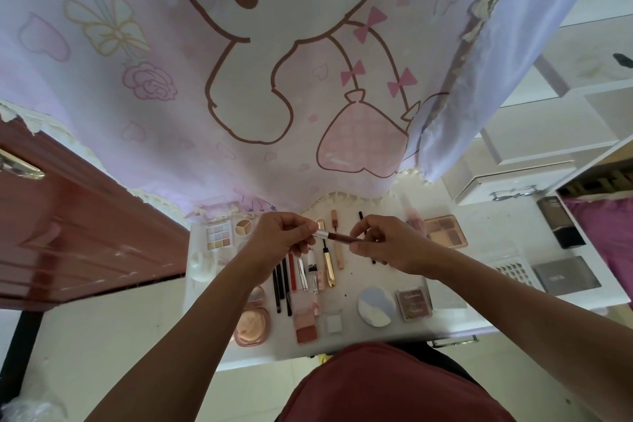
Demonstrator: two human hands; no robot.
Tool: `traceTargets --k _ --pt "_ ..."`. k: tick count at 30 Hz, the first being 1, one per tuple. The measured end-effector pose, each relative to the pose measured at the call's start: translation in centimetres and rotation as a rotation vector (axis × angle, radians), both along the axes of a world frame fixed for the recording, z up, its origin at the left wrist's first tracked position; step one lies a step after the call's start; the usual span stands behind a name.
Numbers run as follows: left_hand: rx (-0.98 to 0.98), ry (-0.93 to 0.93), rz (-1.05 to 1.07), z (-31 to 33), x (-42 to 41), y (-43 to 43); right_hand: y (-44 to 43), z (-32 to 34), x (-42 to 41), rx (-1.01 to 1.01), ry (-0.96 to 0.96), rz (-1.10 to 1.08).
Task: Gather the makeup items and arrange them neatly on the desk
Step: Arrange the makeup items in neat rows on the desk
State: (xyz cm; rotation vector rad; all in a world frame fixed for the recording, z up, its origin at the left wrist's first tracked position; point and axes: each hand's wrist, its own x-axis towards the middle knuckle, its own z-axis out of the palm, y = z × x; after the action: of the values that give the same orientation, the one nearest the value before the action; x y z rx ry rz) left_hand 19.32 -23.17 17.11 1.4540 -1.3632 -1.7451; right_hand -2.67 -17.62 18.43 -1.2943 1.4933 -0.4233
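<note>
Both hands hold one brown pencil (339,236) above the tabletop (486,236): left hand (279,238) pinches its silver cap (321,233), right hand (387,243) pinches the barrel. Probably capping it so it can join the parallel row of sticks (292,267) below.

Pinks and browns above a white desk (363,276)
The curtain (274,79) is pale pink with a brown-outlined cartoon animal and pink bows; the pencil (337,236) reddish brown, capped silver; the puff (376,307) blue and white, perhaps marbled; one tube (329,271) gold; the door (85,233) glossy red-brown.
</note>
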Motion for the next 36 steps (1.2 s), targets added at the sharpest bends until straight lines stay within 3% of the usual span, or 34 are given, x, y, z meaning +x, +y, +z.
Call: traceTargets --k 6,12,36 --pt "0.005 -0.008 -0.007 -0.1 0.0 0.0 0.1 0.0 -0.2 0.004 0.107 0.054" --pt "0.007 -0.014 -0.009 -0.2 -0.3 0.1 0.0 -1.1 -0.4 -0.012 -0.042 -0.010" --pt "0.029 -0.016 -0.040 -1.1 -0.7 -0.9 -0.5 -2.4 -0.9 0.019 -0.088 -0.005"
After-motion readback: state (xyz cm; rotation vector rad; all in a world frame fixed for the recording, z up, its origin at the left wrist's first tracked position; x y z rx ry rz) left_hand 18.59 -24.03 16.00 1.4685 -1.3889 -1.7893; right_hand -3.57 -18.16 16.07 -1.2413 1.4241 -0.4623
